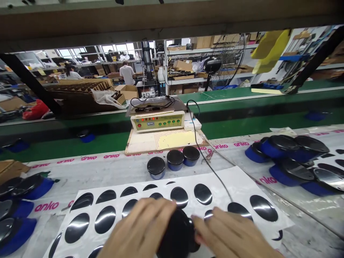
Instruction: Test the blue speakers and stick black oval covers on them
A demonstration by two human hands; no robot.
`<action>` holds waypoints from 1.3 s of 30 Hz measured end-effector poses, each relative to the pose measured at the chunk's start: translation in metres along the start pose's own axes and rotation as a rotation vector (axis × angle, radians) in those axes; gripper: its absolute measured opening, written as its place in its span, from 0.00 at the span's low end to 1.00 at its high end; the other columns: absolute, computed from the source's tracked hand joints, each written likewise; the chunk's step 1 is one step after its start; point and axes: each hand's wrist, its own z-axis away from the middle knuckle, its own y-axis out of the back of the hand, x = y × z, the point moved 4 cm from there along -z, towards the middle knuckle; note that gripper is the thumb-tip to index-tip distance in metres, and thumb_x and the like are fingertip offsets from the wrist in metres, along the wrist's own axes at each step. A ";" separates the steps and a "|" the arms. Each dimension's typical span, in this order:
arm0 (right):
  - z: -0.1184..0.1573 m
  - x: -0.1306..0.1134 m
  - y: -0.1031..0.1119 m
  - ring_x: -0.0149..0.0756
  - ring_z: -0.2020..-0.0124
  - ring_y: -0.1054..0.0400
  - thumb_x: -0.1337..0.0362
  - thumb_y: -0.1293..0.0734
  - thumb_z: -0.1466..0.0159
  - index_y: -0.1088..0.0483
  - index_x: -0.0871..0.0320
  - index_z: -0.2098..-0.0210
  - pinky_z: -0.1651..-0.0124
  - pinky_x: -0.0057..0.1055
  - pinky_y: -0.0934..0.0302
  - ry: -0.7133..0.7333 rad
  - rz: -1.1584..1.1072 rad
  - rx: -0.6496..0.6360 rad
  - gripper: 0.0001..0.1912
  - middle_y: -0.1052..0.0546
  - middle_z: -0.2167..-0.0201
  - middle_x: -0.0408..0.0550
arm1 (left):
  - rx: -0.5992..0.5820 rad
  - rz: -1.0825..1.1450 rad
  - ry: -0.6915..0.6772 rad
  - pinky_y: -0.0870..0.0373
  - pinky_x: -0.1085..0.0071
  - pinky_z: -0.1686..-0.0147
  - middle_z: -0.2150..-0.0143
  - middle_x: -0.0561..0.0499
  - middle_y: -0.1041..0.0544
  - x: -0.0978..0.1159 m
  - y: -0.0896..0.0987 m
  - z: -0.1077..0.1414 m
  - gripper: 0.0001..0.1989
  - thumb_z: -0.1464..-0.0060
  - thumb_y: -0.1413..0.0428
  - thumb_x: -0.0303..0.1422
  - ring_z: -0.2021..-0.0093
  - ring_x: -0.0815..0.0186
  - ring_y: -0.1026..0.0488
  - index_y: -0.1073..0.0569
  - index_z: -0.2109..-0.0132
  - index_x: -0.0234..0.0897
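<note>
A round black-topped piece (pixel 174 234) stands between my hands at the bottom middle, above white sheets of glossy black round stickers (pixel 105 219). My left hand (pixel 143 225) is closed around its left side, the fingers over its upper edge. My right hand (pixel 228 233) is at its right side with fingers bent together and thumb tucked in; what they pinch, if anything, is hidden. Part of another black shape (pixel 194 238) shows between the piece and my right fingers. Past the sheets stand three round blue pieces with glossy black tops (pixel 175 158).
More blue-and-black pieces are piled at the right (pixel 290 157) and left (pixel 29 186). A control box (pixel 158 122) with lit red indicators sits on a board; its cable (pixel 215 172) crosses the sheets. Behind runs a green conveyor belt (pixel 223 125) carrying several pieces. Two people work farther back.
</note>
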 end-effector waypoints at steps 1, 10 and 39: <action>0.004 0.011 0.006 0.36 0.73 0.31 0.72 0.43 0.32 0.29 0.62 0.53 0.71 0.32 0.40 -0.016 0.053 0.064 0.13 0.25 0.74 0.47 | 0.039 -0.027 0.077 0.28 0.71 0.56 0.52 0.48 0.22 -0.017 0.003 -0.002 0.22 0.41 0.48 0.45 0.54 0.61 0.25 0.35 0.43 0.42; 0.034 0.079 0.010 0.36 0.71 0.34 0.63 0.41 0.30 0.30 0.59 0.56 0.67 0.32 0.41 -0.351 0.110 0.076 0.10 0.29 0.72 0.46 | -0.213 0.128 0.613 0.32 0.53 0.46 0.40 0.38 0.31 -0.152 -0.046 -0.005 0.31 0.44 0.46 0.47 0.41 0.48 0.33 0.39 0.39 0.34; 0.084 0.095 0.022 0.35 0.70 0.29 0.56 0.41 0.30 0.28 0.58 0.54 0.64 0.30 0.32 -0.975 -0.181 0.456 0.16 0.26 0.71 0.46 | -0.332 0.154 0.110 0.60 0.42 0.35 0.46 0.33 0.28 0.006 -0.119 -0.150 0.27 0.46 0.42 0.32 0.41 0.46 0.34 0.37 0.42 0.26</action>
